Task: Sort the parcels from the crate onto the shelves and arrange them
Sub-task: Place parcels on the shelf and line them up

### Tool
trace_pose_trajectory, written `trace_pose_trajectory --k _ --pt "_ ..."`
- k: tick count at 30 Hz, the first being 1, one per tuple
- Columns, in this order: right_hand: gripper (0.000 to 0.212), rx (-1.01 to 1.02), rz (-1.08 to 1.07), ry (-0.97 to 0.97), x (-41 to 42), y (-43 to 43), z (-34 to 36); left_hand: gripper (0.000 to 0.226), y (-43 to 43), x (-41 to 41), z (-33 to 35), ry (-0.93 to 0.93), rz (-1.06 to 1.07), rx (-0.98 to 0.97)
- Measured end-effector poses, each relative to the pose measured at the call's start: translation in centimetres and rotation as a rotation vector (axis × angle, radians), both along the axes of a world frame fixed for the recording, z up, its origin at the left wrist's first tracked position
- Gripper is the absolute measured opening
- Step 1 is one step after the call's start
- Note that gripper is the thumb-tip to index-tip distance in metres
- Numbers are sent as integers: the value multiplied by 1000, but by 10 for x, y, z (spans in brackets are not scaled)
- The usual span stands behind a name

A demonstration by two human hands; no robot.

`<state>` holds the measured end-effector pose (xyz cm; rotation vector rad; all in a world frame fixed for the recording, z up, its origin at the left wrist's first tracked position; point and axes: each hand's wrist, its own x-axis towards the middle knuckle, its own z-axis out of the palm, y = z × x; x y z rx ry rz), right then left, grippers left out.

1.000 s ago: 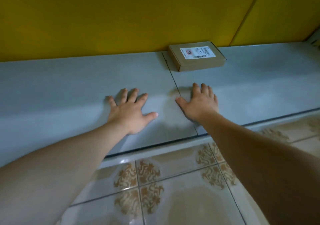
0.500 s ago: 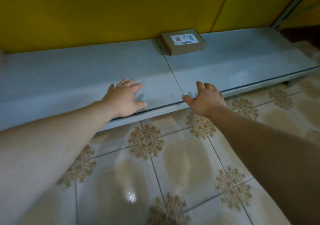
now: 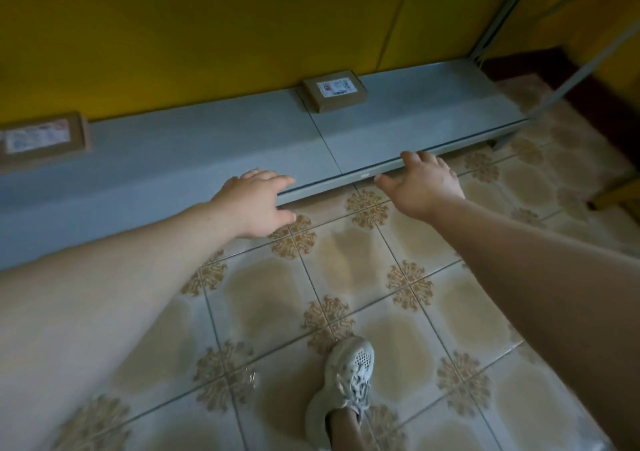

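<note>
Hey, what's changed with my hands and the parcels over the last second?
Both hands slid back across the shelf. They lay flat mid-shelf, and now the left hand and right hand are at its front edge, holding nothing. The view pulled back, bringing a second parcel at the left and a shoe into sight. The labelled parcel at the back stayed put.

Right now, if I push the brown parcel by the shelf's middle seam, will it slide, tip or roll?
The parcel is a low cardboard box lying on its broad face, so it probably slides rather than tips or rolls. The shelf looks smooth, so a light push likely moves it. Its crisp edges suggest it stays stiff.
</note>
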<state>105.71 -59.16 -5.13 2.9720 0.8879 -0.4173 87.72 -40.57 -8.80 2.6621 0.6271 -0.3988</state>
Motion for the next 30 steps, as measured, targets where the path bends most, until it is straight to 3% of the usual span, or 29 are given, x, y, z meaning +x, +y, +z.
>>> trace_pose_trajectory --k 10,23,30 --pt "74 32 144 27 -165 -50 169 67 -85 -174 178 -20 65 -43" --pt "74 11 631 -9 -351 -68 333 69 -173 -434 342 21 585 5" --pt "74 92 795 -77 -473 -40 432 70 -186 -561 447 -88 702 106"
